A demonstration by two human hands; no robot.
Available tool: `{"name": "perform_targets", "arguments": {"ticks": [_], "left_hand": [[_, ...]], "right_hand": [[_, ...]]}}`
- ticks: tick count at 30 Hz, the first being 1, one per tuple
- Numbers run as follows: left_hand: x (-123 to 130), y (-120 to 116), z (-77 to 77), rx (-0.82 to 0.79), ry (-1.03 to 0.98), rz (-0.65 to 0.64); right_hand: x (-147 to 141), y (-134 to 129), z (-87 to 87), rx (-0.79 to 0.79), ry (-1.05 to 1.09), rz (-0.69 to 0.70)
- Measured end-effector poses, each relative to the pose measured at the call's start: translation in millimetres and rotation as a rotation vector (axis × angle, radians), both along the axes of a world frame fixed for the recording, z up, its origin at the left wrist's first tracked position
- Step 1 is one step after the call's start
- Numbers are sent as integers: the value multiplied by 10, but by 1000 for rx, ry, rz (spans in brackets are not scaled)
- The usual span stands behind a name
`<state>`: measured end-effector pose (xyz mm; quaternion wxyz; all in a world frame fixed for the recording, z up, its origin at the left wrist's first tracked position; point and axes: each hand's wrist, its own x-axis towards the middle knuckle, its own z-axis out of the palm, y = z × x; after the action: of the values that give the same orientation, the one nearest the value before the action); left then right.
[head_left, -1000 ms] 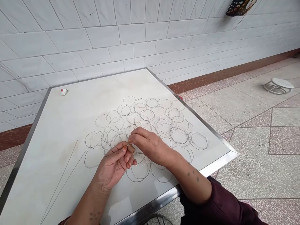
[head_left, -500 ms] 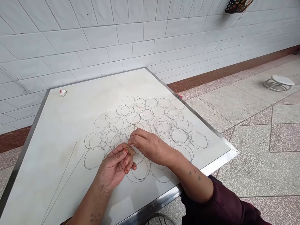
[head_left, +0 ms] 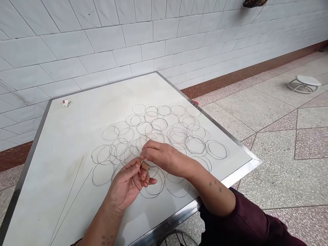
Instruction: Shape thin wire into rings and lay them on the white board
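Observation:
My left hand (head_left: 125, 188) pinches a thin metal wire (head_left: 140, 166) between thumb and forefinger, with its lower fingers curled loosely and one stretched out. Fingertips of my right hand (head_left: 165, 159) are closed at the same wire, just above and to the right. A short curved part of the wire shows at the pinch; my fingers hide the rest. A brown strip (head_left: 146, 166) is at a left finger, perhaps wrapped around it. Beneath and beyond both hands, several thin wire rings (head_left: 195, 145) lie flat and overlapping on the white table (head_left: 102, 102).
Two long loose wires (head_left: 73, 204) lie on the table's left side. A small white and red object (head_left: 66, 103) sits at the far left corner. Metal edging (head_left: 241, 171) borders the table. A white tiled wall (head_left: 135, 34) stands behind, and a low round stool (head_left: 304, 83) is at right.
Both hands stay together at the wire. My left hand's lower fingers have shifted right and one reaches out further. More of the wire's curve shows at the pinch. The view has shifted slightly.

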<state>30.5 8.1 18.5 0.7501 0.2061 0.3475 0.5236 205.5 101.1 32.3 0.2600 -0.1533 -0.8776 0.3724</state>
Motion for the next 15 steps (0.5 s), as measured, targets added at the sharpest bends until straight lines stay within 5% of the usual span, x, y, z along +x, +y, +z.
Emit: {"name": "perform_targets", "arguments": {"ticks": [15], "left_hand": [[35, -19, -13, 30, 40, -15]], "right_hand": [[9, 27, -55, 64, 189, 77]]}}
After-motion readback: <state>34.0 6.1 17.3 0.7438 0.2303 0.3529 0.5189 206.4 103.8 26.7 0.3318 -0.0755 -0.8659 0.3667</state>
